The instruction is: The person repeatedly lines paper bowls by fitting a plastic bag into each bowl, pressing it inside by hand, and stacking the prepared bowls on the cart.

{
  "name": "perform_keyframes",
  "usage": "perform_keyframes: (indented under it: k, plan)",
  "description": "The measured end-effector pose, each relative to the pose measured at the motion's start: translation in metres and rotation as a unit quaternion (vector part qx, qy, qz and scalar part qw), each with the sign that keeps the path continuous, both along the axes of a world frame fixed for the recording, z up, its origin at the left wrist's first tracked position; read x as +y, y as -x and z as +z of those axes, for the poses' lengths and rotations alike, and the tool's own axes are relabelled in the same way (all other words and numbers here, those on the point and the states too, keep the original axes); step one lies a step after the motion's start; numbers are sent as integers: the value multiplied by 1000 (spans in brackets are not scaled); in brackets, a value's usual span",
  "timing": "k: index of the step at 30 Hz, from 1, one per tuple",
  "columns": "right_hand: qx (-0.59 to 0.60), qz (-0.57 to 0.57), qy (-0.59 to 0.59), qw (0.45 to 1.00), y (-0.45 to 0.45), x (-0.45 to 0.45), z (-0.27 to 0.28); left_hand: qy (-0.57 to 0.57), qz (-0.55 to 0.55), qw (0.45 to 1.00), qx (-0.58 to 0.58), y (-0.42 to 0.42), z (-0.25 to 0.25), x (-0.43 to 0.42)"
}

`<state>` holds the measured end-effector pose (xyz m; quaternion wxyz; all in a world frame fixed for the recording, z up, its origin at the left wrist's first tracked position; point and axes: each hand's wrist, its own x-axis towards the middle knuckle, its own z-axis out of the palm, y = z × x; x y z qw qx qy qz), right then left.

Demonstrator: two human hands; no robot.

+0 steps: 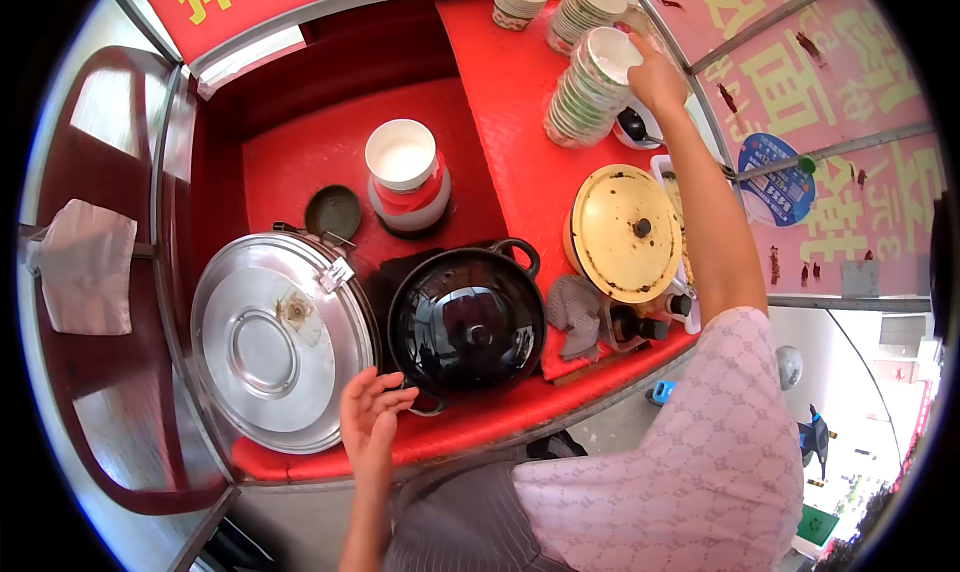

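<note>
My right hand (660, 77) reaches to the back right, fingers closed at the rim of the top paper bowl (612, 56) of a tall stack (580, 104). Part of its grip is hidden behind the hand. My left hand (372, 412) hangs near the front edge of the red counter with fingers apart and nothing in them. It is between a big round silver metal lid (228, 337) and a black lidded pot (467, 317), close to the pot's front handle (428, 408).
Two more bowl stacks (588, 10) (519, 0) stand behind. A yellow lidded pot (622, 222), a grey cloth (574, 312) and dark-capped bottles (640, 327) are on the right. A white tub (401, 156) and a small dark pan (333, 212) sit in the recess. Sign panels border the stall.
</note>
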<state>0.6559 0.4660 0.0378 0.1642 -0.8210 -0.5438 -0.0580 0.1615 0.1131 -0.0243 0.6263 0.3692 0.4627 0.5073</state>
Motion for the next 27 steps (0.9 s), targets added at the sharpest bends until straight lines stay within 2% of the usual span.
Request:
perform_keyframes:
  k: [3, 7, 8, 11, 13, 15, 17, 18, 20, 21, 23, 27]
  plan:
    - [-58, 20, 66, 996, -9, 12, 14, -22, -4, 1000, 13, 0, 7, 6]
    - [-63, 46, 37, 996, 30, 15, 53, -22, 3, 999, 37, 5, 6, 6]
    - [-153, 131, 53, 978, 42, 12, 52, -15, 3, 999, 34, 5, 5, 6]
    - [-149, 203, 92, 963, 20, 36, -8, -1, -9, 999, 34, 2, 3, 1]
    - [-143, 113, 45, 982, 51, 1, -1, 4, -17, 999, 34, -1, 2, -3]
    - [-126, 115, 54, 984, 27, 7, -12, 14, -28, 999, 23, -5, -3, -5]
    - [67, 150, 17, 986, -24, 26, -37, 19, -33, 999, 20, -7, -3, -7]
    - [63, 147, 9, 987, -22, 23, -33, 22, -37, 999, 21, -9, -4, -7]
    - [-7, 138, -8, 990, 3, 4, -33, 25, -42, 998, 24, -10, -4, -4]
    - [-7, 136, -9, 991, 23, -9, -34, 24, -44, 998, 25, -11, -4, -2]
    - [-224, 160, -61, 959, 59, -31, -34, 50, -43, 997, 28, -15, -5, 1]
    - [-207, 134, -29, 969, 45, -14, -38, 48, -84, 995, 26, -18, 2, 11]
